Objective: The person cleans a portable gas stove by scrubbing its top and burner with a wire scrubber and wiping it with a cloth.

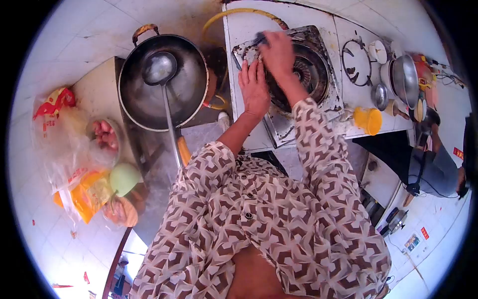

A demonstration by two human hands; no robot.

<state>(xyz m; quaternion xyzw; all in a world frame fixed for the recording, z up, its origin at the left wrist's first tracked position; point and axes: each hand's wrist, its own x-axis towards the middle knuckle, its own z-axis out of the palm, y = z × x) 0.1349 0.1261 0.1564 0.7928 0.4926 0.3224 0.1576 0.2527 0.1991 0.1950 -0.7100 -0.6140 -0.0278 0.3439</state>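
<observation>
A dirty gas stove [329, 74] with a dark round burner [301, 70] lies in front of me, its metal top stained and greasy. My left hand [255, 92] rests on the stove's left edge, fingers stretched out and holding nothing. Over the far left corner, my right hand [279, 54] is closed around a small dark object [260, 38], pressed near the surface. Motion blurs that hand, and the object's kind is unclear.
To the left sits a wok [132, 94] holding a ladle [160, 69]. Farther left are plastic bags [57, 144] and a green round item [124, 178]. Right of the stove are a pot ring [356, 62], a yellow cup [368, 121] and metal bowls [406, 82]. A yellow hose [239, 11] runs behind.
</observation>
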